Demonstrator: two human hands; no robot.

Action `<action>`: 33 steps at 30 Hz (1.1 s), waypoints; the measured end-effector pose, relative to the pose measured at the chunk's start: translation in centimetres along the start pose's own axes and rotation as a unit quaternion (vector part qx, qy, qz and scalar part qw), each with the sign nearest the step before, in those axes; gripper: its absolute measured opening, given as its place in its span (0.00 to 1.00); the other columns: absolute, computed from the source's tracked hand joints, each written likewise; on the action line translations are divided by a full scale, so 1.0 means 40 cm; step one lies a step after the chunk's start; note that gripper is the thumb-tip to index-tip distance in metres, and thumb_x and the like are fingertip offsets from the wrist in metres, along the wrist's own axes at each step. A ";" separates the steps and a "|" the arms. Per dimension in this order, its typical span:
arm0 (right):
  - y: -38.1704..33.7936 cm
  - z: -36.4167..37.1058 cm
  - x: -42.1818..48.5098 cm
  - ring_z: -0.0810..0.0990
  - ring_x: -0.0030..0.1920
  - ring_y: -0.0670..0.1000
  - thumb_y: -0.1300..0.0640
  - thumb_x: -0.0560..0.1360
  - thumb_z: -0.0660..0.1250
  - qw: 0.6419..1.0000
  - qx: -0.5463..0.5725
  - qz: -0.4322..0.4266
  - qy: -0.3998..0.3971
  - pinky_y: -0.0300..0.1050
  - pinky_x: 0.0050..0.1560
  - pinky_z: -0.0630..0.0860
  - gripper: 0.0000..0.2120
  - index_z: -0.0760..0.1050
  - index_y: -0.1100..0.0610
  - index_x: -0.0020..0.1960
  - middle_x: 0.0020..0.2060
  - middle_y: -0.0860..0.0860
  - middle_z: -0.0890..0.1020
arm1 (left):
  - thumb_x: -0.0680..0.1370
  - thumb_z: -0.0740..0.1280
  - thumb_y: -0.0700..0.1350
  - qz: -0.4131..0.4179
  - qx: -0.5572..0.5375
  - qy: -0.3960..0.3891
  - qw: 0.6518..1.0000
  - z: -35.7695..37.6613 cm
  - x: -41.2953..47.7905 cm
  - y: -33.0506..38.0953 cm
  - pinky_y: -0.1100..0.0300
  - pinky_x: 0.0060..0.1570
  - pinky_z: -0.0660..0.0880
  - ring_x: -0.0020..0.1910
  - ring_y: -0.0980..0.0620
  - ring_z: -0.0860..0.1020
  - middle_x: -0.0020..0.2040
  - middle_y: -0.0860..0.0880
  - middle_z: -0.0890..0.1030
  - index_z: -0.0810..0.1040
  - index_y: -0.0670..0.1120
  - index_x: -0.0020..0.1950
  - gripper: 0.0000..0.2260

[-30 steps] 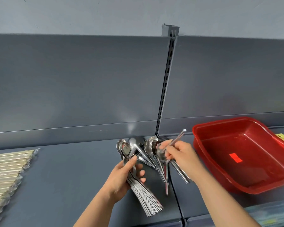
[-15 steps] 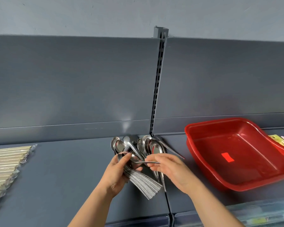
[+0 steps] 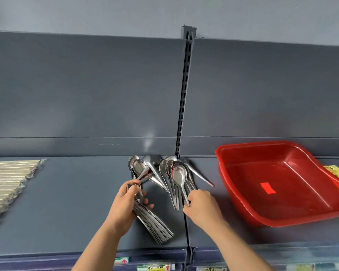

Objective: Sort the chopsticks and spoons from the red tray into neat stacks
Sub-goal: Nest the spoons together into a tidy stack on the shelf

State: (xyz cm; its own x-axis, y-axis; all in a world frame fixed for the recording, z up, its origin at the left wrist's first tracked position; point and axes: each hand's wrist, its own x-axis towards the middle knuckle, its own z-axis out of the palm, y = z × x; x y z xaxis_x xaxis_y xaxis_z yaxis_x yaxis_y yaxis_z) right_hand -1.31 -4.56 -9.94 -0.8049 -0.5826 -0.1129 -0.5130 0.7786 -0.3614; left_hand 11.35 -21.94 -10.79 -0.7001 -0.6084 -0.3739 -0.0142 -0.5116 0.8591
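Grey shelf point(image 3: 67, 202) spans the view. Red tray point(image 3: 305, 184) on it at right. Wrapped chopsticks point(image 3: 6, 182) stacked in rows at far left, well apart from the tray. Left hand point(image 3: 125, 204) mid-shelf, fingers curled tight round a bundle of spoons point(image 3: 155, 225), handles fanned toward the front. Right hand point(image 3: 202, 206) just beside it, pinching the handle of one spoon point(image 3: 179, 176) atop the loose spoons point(image 3: 164, 169) against the back panel.
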 end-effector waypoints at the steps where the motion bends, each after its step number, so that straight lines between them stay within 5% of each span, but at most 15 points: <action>1: 0.002 -0.002 0.002 0.59 0.27 0.53 0.57 0.69 0.64 1.000 0.001 0.000 -0.003 0.45 0.24 0.55 0.19 0.56 0.56 0.28 0.24 0.49 0.61 | 0.79 0.60 0.38 0.002 -0.002 0.001 1.000 0.002 -0.005 -0.003 0.48 0.40 0.80 0.32 0.46 0.76 0.39 0.43 0.77 0.76 0.44 0.54 0.07; 9: 0.022 -0.011 -0.006 0.55 0.29 0.47 0.63 0.68 0.62 0.968 0.238 -0.070 0.018 0.44 0.30 0.55 0.13 0.61 0.58 0.29 0.24 0.50 0.60 | 0.77 0.68 0.45 0.028 -0.008 0.000 1.000 0.033 -0.032 -0.024 0.51 0.37 0.80 0.35 0.47 0.78 0.41 0.45 0.76 0.75 0.41 0.54 0.10; 12: 0.010 -0.026 -0.021 0.62 0.26 0.46 0.59 0.72 0.62 0.959 0.235 -0.153 -0.030 0.41 0.29 0.61 0.07 0.78 0.54 0.40 0.26 0.51 0.70 | 0.72 0.72 0.47 0.020 -0.029 -0.022 0.999 0.043 -0.030 -0.019 0.49 0.40 0.81 0.42 0.43 0.82 0.40 0.45 0.79 0.77 0.42 0.51 0.12; 15: -0.004 -0.030 -0.029 0.74 0.35 0.45 0.55 0.75 0.61 0.963 0.186 -0.185 -0.058 0.41 0.39 0.71 0.12 0.82 0.44 0.51 0.34 0.47 0.77 | 0.70 0.73 0.48 0.023 -0.024 -0.059 0.998 0.046 -0.028 -0.007 0.51 0.40 0.80 0.45 0.41 0.83 0.45 0.41 0.83 0.80 0.42 0.48 0.12; 19: -0.025 -0.025 -0.037 0.77 0.41 0.38 0.53 0.78 0.62 0.958 0.189 -0.186 -0.113 0.29 0.42 0.69 0.14 0.80 0.45 0.60 0.35 0.34 0.77 | 0.68 0.74 0.47 0.017 -0.015 -0.051 0.998 0.039 -0.020 0.007 0.52 0.38 0.80 0.48 0.40 0.84 0.45 0.43 0.85 0.78 0.42 0.52 0.16; 21: -0.026 -0.027 -0.031 0.78 0.40 0.40 0.53 0.78 0.61 0.955 0.235 -0.143 -0.106 0.29 0.41 0.70 0.12 0.83 0.51 0.54 0.36 0.40 0.81 | 0.71 0.73 0.44 0.014 -0.015 -0.046 0.999 0.027 -0.009 0.015 0.51 0.38 0.81 0.47 0.40 0.84 0.44 0.43 0.84 0.74 0.41 0.57 0.18; 22: -0.022 -0.026 -0.023 0.75 0.34 0.45 0.54 0.78 0.61 0.959 0.245 -0.115 -0.081 0.37 0.40 0.70 0.12 0.82 0.56 0.45 0.33 0.47 0.79 | 0.73 0.71 0.42 0.012 -0.016 -0.047 0.999 0.018 -0.003 0.019 0.51 0.38 0.81 0.46 0.40 0.84 0.45 0.42 0.83 0.73 0.42 0.59 0.16; 24: -0.015 -0.021 -0.004 0.61 0.31 0.49 0.56 0.77 0.62 0.972 0.227 -0.065 -0.011 0.47 0.34 0.61 0.17 0.67 0.59 0.31 0.28 0.54 0.66 | 0.77 0.67 0.39 0.004 -0.017 -0.054 0.998 -0.005 0.008 0.027 0.50 0.38 0.81 0.45 0.40 0.84 0.47 0.40 0.82 0.72 0.44 0.61 0.13; 27: -0.033 -0.005 0.015 0.56 0.32 0.51 0.57 0.72 0.66 0.984 0.173 -0.024 0.032 0.46 0.33 0.56 0.21 0.56 0.55 0.30 0.26 0.53 0.59 | 0.80 0.62 0.36 -0.012 -0.011 -0.067 0.998 -0.036 0.022 0.038 0.51 0.37 0.81 0.46 0.39 0.84 0.50 0.39 0.81 0.72 0.46 0.62 0.12; 33: -0.093 0.018 0.048 0.65 0.30 0.55 0.57 0.70 0.66 0.997 0.017 0.069 0.028 0.46 0.29 0.61 0.19 0.58 0.56 0.28 0.24 0.49 0.64 | 0.78 0.60 0.32 -0.046 -0.018 -0.086 0.995 -0.079 0.053 0.055 0.47 0.42 0.80 0.46 0.37 0.83 0.48 0.39 0.80 0.73 0.45 0.59 0.13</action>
State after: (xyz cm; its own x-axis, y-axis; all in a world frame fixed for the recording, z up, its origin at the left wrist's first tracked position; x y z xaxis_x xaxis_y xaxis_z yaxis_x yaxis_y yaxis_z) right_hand -0.72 -8.74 -9.48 -0.8829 -0.4559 -0.1124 -0.3864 0.8414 -0.3778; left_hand 12.08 -26.27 -10.78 -0.8089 -0.4460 -0.3831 -0.0613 -0.5840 0.8094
